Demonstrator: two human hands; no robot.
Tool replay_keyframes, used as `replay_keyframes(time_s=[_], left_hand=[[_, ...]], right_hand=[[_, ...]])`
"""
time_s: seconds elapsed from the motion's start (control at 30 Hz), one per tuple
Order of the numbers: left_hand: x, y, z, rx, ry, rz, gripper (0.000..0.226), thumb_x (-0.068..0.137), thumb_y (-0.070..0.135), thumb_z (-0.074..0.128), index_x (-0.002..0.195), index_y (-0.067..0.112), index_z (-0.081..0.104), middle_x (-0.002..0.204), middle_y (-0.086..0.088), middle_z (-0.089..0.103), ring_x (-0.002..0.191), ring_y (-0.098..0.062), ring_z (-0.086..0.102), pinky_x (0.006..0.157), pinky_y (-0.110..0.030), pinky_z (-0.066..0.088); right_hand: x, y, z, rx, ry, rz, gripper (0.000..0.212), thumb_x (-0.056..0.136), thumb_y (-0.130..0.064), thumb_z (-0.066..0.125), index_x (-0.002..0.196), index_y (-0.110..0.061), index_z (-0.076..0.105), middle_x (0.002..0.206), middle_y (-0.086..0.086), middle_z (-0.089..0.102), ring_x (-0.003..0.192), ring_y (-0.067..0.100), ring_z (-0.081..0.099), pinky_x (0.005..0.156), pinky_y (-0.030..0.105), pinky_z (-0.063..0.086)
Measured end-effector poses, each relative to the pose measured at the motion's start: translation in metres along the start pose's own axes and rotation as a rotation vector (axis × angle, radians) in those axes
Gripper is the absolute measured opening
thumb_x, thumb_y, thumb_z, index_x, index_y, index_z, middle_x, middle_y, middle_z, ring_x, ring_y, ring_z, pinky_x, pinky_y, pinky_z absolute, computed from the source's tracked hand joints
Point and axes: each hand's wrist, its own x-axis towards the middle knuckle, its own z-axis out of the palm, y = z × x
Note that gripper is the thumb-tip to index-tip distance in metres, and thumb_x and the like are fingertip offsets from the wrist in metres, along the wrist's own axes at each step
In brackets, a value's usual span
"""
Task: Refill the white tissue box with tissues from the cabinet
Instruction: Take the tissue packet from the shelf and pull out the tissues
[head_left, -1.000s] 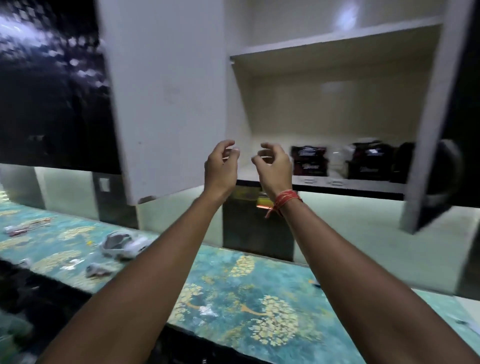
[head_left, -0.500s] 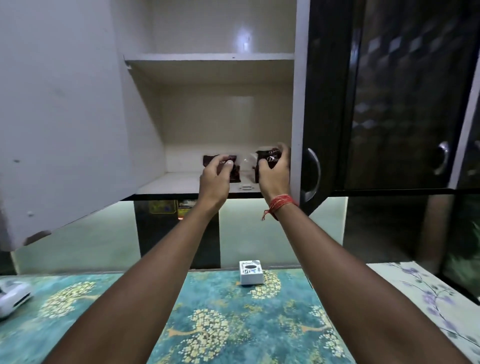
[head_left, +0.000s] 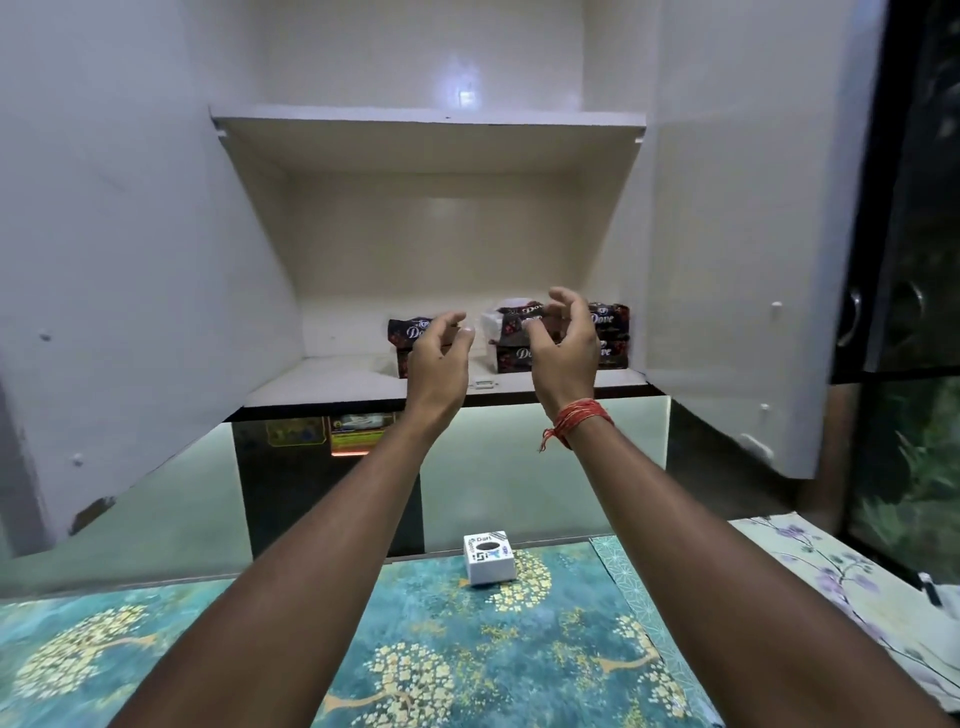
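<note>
Dark tissue packs lie on the lower shelf of the open wall cabinet (head_left: 332, 382): one stack on the left (head_left: 408, 332) and a taller stack on the right (head_left: 610, 332). Both arms are raised toward them. My left hand (head_left: 439, 361) hovers in front of the left stack, fingers curled and apart, holding nothing. My right hand (head_left: 563, 353), with a red thread on the wrist, is cupped before the right stack and grips nothing. The small white tissue box (head_left: 488, 557), with a dark round hole on top, stands on the counter below.
Both white cabinet doors stand open, left (head_left: 114, 270) and right (head_left: 737, 249). The upper shelf (head_left: 426, 117) holds nothing visible. The counter (head_left: 467, 660) has a teal cover with golden trees; a floral cloth (head_left: 831, 571) lies at right. Dark glossy cabinets (head_left: 914, 208) stand further right.
The view has swung to face the cabinet squarely. The right door has swung wide open. Both hands have come off the shelf's front and now hover with fingers spread before the packs.
</note>
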Motion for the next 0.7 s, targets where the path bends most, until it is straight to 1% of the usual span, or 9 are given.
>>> replay_keyframes(time_s=[0.07, 0.17, 0.2, 0.3, 0.37, 0.47, 0.53, 0.63, 0.7], left_hand=[[0.006, -0.008, -0.013, 0.003, 0.014, 0.008, 0.029, 0.094, 0.033, 0.053, 0.119, 0.025, 0.065, 0.116, 0.001, 0.070, 0.110, -0.020, 0.065, 0.097, -0.046, 0.054], [0.021, -0.027, -0.026, -0.012, 0.056, -0.021, 0.023, 0.096, 0.029, 0.054, 0.117, 0.028, 0.065, 0.110, 0.001, 0.070, 0.107, -0.021, 0.066, 0.090, -0.040, 0.057], [0.028, -0.034, -0.029, -0.006, 0.071, -0.037, 0.024, 0.096, 0.028, 0.054, 0.118, 0.027, 0.064, 0.109, 0.001, 0.069, 0.107, -0.021, 0.067, 0.090, -0.041, 0.057], [0.048, -0.054, -0.033, 0.028, 0.092, -0.067, 0.027, 0.096, 0.029, 0.055, 0.121, 0.025, 0.063, 0.107, 0.001, 0.068, 0.104, -0.021, 0.066, 0.094, -0.045, 0.055], [0.065, -0.067, -0.034, 0.040, 0.119, -0.087, 0.028, 0.097, 0.028, 0.055, 0.123, 0.022, 0.062, 0.107, 0.001, 0.068, 0.105, -0.021, 0.066, 0.095, -0.044, 0.055], [0.095, -0.086, -0.034, 0.081, 0.144, -0.092, 0.029, 0.099, 0.025, 0.053, 0.125, 0.016, 0.061, 0.110, -0.001, 0.066, 0.105, -0.020, 0.064, 0.077, -0.021, 0.055], [0.118, -0.097, -0.034, 0.144, 0.184, -0.093, 0.030, 0.100, 0.024, 0.052, 0.127, 0.014, 0.060, 0.112, 0.000, 0.064, 0.100, -0.015, 0.060, 0.062, -0.004, 0.045], [0.155, -0.111, -0.033, 0.247, 0.260, -0.128, 0.033, 0.099, 0.029, 0.051, 0.128, 0.015, 0.059, 0.118, -0.001, 0.064, 0.103, -0.014, 0.057, 0.078, -0.017, 0.044], [0.179, -0.121, -0.032, 0.313, 0.292, -0.210, 0.038, 0.098, 0.035, 0.050, 0.129, 0.014, 0.058, 0.123, -0.004, 0.064, 0.111, -0.021, 0.059, 0.092, -0.030, 0.045]], right_hand=[[0.000, 0.007, 0.014, 0.016, -0.046, 0.017, 0.038, 0.079, -0.021, 0.061, 0.117, -0.019, 0.059, 0.107, 0.004, 0.067, 0.096, 0.017, 0.063, 0.087, 0.035, 0.055], [0.005, 0.024, 0.035, 0.011, -0.142, 0.045, 0.036, 0.084, -0.017, 0.063, 0.119, -0.014, 0.060, 0.109, 0.007, 0.067, 0.100, 0.019, 0.063, 0.076, 0.014, 0.050], [0.008, 0.031, 0.043, 0.006, -0.177, 0.059, 0.036, 0.084, -0.017, 0.063, 0.120, -0.014, 0.059, 0.110, 0.008, 0.066, 0.102, 0.020, 0.063, 0.075, 0.013, 0.050], [0.022, 0.055, 0.067, -0.019, -0.265, 0.104, 0.038, 0.084, -0.020, 0.063, 0.122, -0.016, 0.058, 0.113, 0.008, 0.064, 0.105, 0.023, 0.062, 0.087, 0.034, 0.056], [0.037, 0.070, 0.083, -0.062, -0.312, 0.130, 0.039, 0.087, -0.020, 0.063, 0.125, -0.015, 0.056, 0.117, 0.008, 0.063, 0.106, 0.022, 0.061, 0.092, 0.037, 0.053], [0.068, 0.096, 0.109, -0.131, -0.368, 0.164, 0.042, 0.089, -0.023, 0.062, 0.129, -0.014, 0.053, 0.125, 0.009, 0.061, 0.110, 0.023, 0.059, 0.097, 0.038, 0.050], [0.091, 0.114, 0.128, -0.188, -0.411, 0.188, 0.043, 0.091, -0.024, 0.059, 0.131, -0.011, 0.051, 0.128, 0.012, 0.060, 0.111, 0.025, 0.059, 0.096, 0.036, 0.047], [0.124, 0.137, 0.157, -0.259, -0.504, 0.220, 0.047, 0.093, -0.031, 0.053, 0.135, -0.010, 0.046, 0.122, 0.014, 0.064, 0.107, 0.027, 0.061, 0.085, 0.030, 0.044], [0.142, 0.149, 0.176, -0.312, -0.552, 0.226, 0.053, 0.094, -0.039, 0.050, 0.138, -0.012, 0.044, 0.125, 0.014, 0.063, 0.115, 0.032, 0.059, 0.094, 0.034, 0.046]])
